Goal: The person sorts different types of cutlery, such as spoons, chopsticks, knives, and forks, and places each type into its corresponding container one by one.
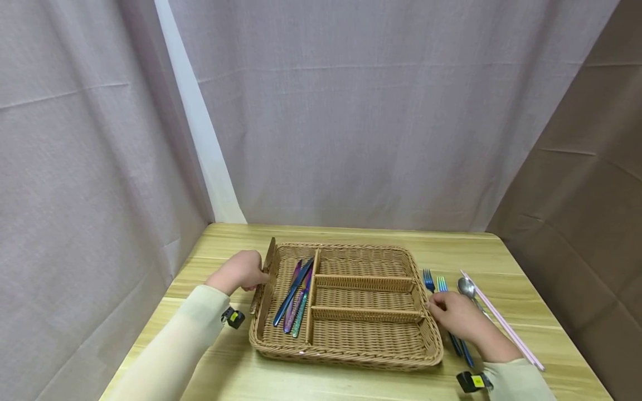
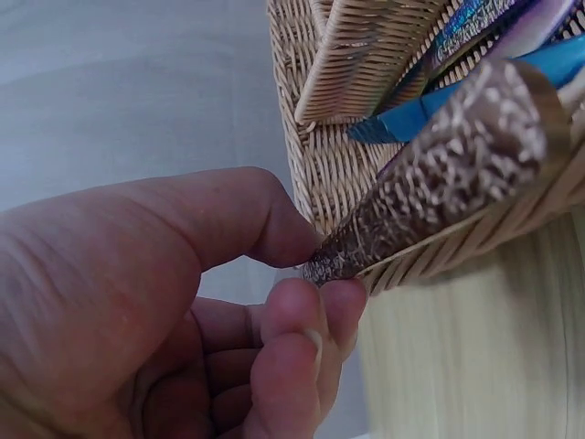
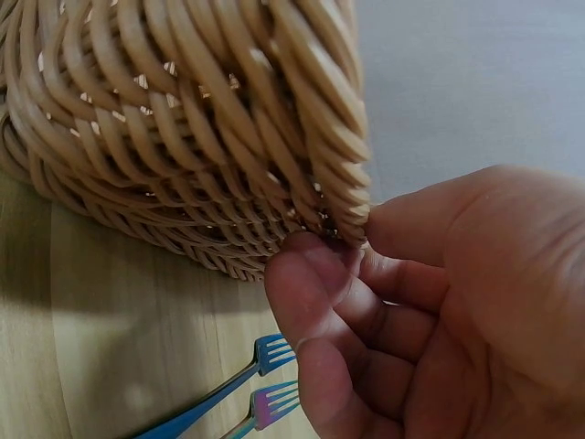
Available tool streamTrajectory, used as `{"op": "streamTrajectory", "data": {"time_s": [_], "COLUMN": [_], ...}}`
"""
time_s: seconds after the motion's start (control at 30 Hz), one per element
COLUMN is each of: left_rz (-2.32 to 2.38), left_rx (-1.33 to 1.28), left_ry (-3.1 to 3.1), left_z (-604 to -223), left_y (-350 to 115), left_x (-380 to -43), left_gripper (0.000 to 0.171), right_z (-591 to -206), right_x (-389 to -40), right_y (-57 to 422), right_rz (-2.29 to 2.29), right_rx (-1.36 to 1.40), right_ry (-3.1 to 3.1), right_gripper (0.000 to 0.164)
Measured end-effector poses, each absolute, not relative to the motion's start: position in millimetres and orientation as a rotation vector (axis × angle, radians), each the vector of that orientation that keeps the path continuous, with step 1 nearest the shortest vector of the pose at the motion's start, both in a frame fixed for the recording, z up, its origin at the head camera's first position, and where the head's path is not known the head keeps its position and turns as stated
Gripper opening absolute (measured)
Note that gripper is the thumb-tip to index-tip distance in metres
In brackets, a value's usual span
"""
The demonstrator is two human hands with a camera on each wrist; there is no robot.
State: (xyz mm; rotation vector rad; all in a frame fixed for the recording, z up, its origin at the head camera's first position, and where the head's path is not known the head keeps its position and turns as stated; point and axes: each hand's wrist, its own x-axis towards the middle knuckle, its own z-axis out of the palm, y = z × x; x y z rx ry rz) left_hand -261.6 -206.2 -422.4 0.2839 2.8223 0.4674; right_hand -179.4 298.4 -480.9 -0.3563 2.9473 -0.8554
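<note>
My left hand pinches a brown table knife between thumb and fingertips, over the left rim of a wicker cutlery basket. In the left wrist view the knife's patterned handle slants across the basket edge. Several blue, purple and glittery knives lie in the long left compartment. On the opposite side my right hand grips the basket's right rim, thumb on one side and fingers on the other. The right wrist view shows the woven rim between them.
Right of the basket, a blue fork and a rainbow-tinted fork lie partly under my right hand. Beyond them are a silver spoon and pink chopsticks. Grey curtains enclose the wooden table.
</note>
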Motion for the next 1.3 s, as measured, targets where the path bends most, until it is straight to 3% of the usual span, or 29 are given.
{"op": "streamTrajectory", "data": {"time_s": [0.7,1.3], "left_rz": [0.533,0.449], "left_rx": [0.316,0.292], "left_ry": [2.804,2.772], "left_z": [-436,-445], "left_y": [-182,-163], "left_x": [-263,-265], "left_gripper": [0.031,0.033], "right_z": [-482,-480], "right_x": [-181,-179], "right_y": [298,298], "right_rz": [-0.842,-0.838], "right_rx": [-0.363,-0.367], "right_ry": [2.955,2.958], "right_gripper": [0.030,0.029]}}
